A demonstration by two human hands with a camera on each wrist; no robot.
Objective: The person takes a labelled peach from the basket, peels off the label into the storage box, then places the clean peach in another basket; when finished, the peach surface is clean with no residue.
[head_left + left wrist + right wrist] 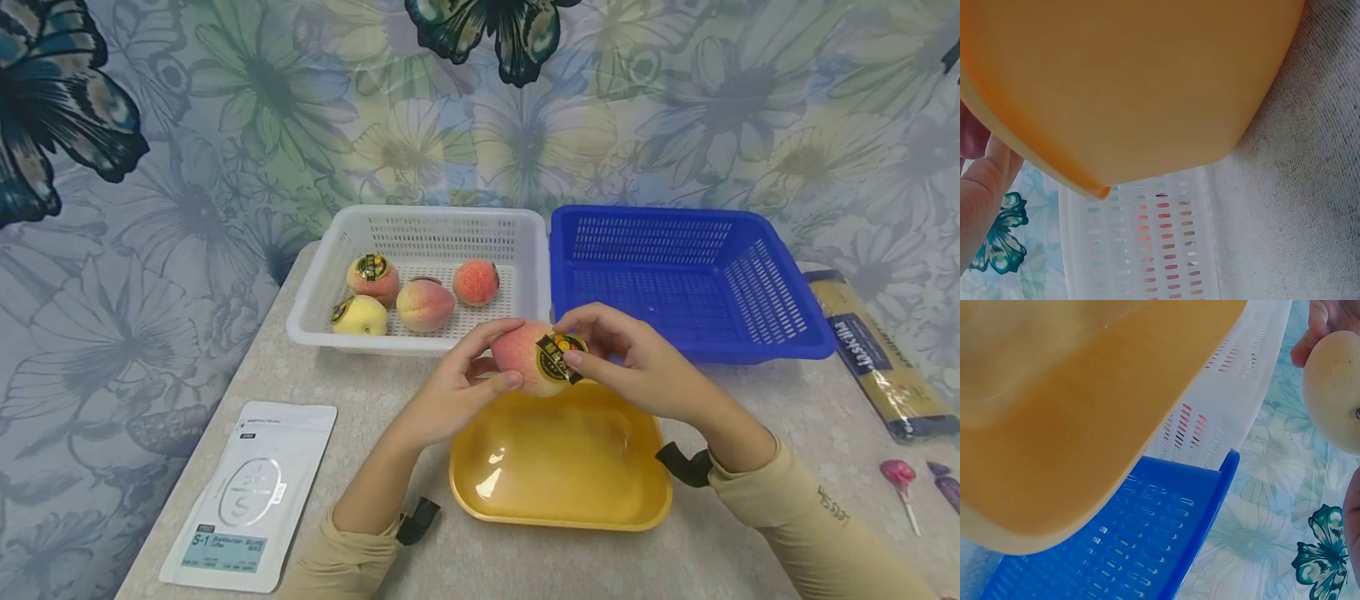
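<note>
Both hands hold one pink-yellow peach with a black and yellow sticker just above the far rim of a yellow tray. My left hand grips its left side, thumb curled under. My right hand grips the right side, a fingertip on the sticker. In the right wrist view the peach shows at the right edge above the yellow tray. The left wrist view is filled by the yellow tray's underside, with a bit of my left hand at the left edge.
A white basket behind holds several peaches. A blue basket stands to its right, nothing seen in it. A white pouch lies front left, a pasta packet and a lollipop on the right.
</note>
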